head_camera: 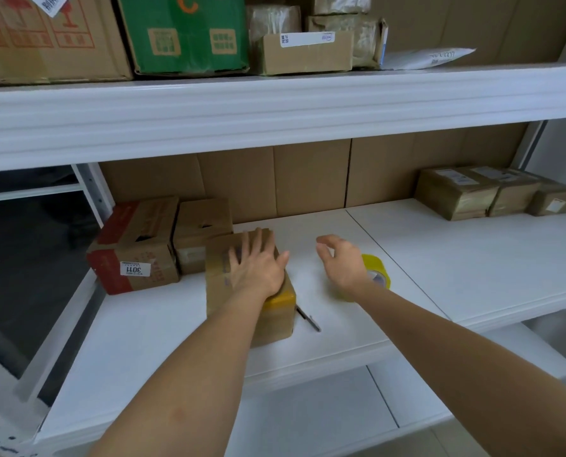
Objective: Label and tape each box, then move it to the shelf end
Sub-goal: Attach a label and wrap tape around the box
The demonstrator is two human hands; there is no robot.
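A small brown cardboard box (276, 319) stands on the white shelf (439, 258), with yellowish tape across its near top edge. My left hand (258, 265) lies flat on the box's top, fingers straight and spread. My right hand (340, 262) hovers to the right of the box with loosely curled fingers, holding nothing. Just behind that hand's wrist sits a roll of yellow tape (378, 270), partly hidden. A dark pen (309, 319) lies on the shelf beside the box's right side.
Two more boxes, one with red print and a 3011 label (133, 249) and a plain one (202, 232), stand at the left. Three taped parcels (492, 192) sit at the shelf's far right end. The upper shelf (275, 103) overhangs, loaded with cartons.
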